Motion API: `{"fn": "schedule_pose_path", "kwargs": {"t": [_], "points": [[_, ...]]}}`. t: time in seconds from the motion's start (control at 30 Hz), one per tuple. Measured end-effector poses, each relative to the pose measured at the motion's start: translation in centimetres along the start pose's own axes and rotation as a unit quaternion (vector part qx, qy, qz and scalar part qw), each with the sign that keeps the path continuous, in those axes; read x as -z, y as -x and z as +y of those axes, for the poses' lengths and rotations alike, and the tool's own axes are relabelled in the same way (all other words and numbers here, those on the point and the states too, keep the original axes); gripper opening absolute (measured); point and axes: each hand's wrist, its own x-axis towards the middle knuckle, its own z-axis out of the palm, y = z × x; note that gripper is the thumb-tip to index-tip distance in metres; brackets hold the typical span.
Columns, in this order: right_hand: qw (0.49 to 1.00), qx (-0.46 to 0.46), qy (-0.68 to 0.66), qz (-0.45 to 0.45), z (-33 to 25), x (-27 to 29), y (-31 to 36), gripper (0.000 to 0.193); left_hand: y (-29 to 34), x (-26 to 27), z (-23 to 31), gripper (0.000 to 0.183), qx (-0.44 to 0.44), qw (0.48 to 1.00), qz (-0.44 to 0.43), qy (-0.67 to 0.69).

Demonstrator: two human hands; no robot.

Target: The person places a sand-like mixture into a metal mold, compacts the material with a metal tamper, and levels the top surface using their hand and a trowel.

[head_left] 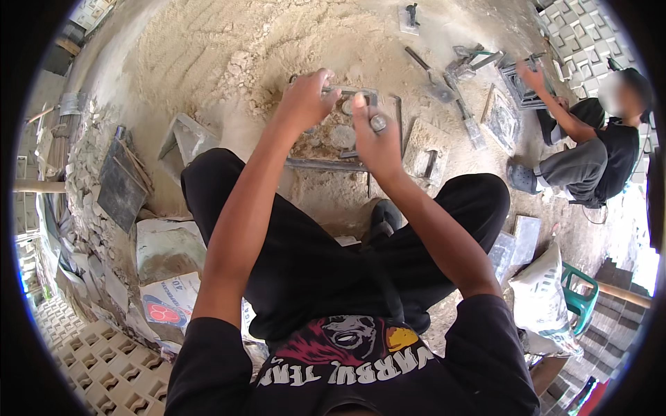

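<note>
In front of me on the sandy ground lies a metal frame mould (326, 165) with grey-brown mortar and rounded shapes (341, 136) inside it. My left hand (305, 104) is over its far left part, fingers bent and apart from the thumb, with nothing visible in it. Whether it touches the rim, I cannot tell. My right hand (378, 142) is closed over the mould's right side, thumb raised. A round grey end of a tool (377, 123) shows at its fingers; the rest of the tool is hidden by the hand.
Loose sand (201, 55) spreads beyond the mould. To the right are a flat board with a handle (429, 163), a trowel (440, 90) and another mould (520, 87), where a person (590, 139) sits working. A white sack (541, 298) stands at lower right, dark slabs (121, 184) at left.
</note>
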Motion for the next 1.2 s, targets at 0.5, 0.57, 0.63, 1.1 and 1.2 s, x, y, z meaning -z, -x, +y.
{"fn": "schedule_pose_path", "kwargs": {"t": [0.5, 0.57, 0.63, 1.1, 1.2], "points": [[0.998, 0.059, 0.004, 0.008, -2.3, 0.7, 1.0, 0.057, -0.4, 0.0, 0.3, 0.037, -0.042, 0.994, 0.061, 0.078], [0.996, 0.082, 0.029, 0.011, -0.5, 0.3, 0.2, 0.055, -0.5, 0.0, 1.3, 0.037, -0.041, 0.993, 0.060, 0.091], [0.994, 0.097, 0.036, 0.019, -0.9, -0.8, -0.3, 0.053, -0.5, 0.1, 0.9, 0.037, -0.044, 0.995, 0.068, 0.066], [0.990, 0.130, 0.030, -0.045, 0.0, -2.8, 0.9, 0.047, -0.3, 0.7, 0.1, 0.039, -0.032, 0.988, 0.090, 0.124], [0.994, 0.097, 0.021, -0.037, -2.4, -3.6, 0.9, 0.050, 0.5, 1.6, -0.3, 0.036, 0.002, 0.990, 0.099, 0.105]]}}
